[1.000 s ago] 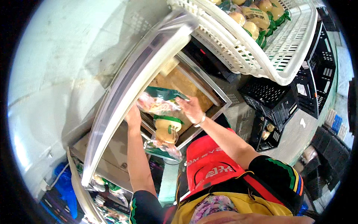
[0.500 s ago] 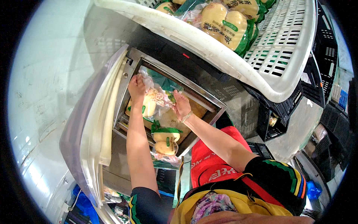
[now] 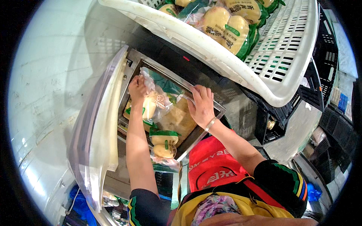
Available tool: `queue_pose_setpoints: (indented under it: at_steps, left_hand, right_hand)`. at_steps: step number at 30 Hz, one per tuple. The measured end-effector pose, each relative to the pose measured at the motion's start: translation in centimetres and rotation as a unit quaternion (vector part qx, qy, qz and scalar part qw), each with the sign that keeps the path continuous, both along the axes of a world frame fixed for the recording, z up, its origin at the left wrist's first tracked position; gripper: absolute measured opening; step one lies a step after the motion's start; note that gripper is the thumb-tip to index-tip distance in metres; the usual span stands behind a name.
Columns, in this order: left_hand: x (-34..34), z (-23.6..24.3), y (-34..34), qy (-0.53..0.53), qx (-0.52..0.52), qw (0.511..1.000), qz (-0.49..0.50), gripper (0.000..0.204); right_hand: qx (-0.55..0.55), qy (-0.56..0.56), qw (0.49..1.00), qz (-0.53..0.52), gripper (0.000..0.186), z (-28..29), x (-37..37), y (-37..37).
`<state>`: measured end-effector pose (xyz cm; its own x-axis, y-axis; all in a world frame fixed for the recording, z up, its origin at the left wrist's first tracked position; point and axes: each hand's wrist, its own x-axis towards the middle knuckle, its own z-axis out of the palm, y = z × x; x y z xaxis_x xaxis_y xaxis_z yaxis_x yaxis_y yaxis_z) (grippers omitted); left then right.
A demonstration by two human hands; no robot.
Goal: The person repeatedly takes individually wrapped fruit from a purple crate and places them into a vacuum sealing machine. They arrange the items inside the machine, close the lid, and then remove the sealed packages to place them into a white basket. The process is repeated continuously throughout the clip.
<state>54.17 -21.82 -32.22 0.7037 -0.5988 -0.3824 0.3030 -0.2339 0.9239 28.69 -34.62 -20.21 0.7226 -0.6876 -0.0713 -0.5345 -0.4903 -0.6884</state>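
A clear and green plastic bag of lotus root (image 3: 149, 107) lies inside the metal-rimmed chamber (image 3: 136, 56). My left hand (image 3: 138, 90) is closed on the far left end of this bag, its fingertips hidden in the crumpled plastic. Over at the chamber's right side, my right hand (image 3: 202, 107) rests at the rim with its thumb apart from the fingers, holding nothing. A second lotus root bag (image 3: 164, 142) lies nearer to me, across the chamber's near edge. Tan board (image 3: 175, 122) shows between the bags and my right hand.
A large white perforated basket (image 3: 211, 52) with several bagged lotus roots (image 3: 227, 32) overhangs the far side. On the left stands a raised lid (image 3: 100, 128) wrapped in plastic. Black crates (image 3: 272, 126) are stacked at right. My red apron (image 3: 213, 164) is close to the chamber's near edge.
My right hand has let go of the bag and moved right to the chamber's rim. My left hand stays on the bag's far left end.
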Motion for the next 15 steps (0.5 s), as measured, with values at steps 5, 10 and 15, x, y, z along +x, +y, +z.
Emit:
queue_pose_setpoints:
  at_steps: [5, 10, 15]
  left_hand:
    - [-0.2, 1.5, -0.8, -0.024, 0.046, 0.998, -0.041, 0.022]
    - [-0.6, 1.2, -0.9, 0.048, 0.019, 0.998, 0.029, 0.021]
    - [0.9, -0.8, 0.1, 0.165, -0.071, 0.984, -0.012, 0.017]
  right_hand:
    - [-0.049, 0.048, 0.996, 0.059, 0.046, -0.9, 0.5, 0.0]
    - [-0.046, 0.012, 0.990, 0.136, 0.044, -2.1, 0.7, 0.8]
    - [-0.180, 0.034, 0.952, 0.247, 0.047, -4.0, 2.4, 1.3]
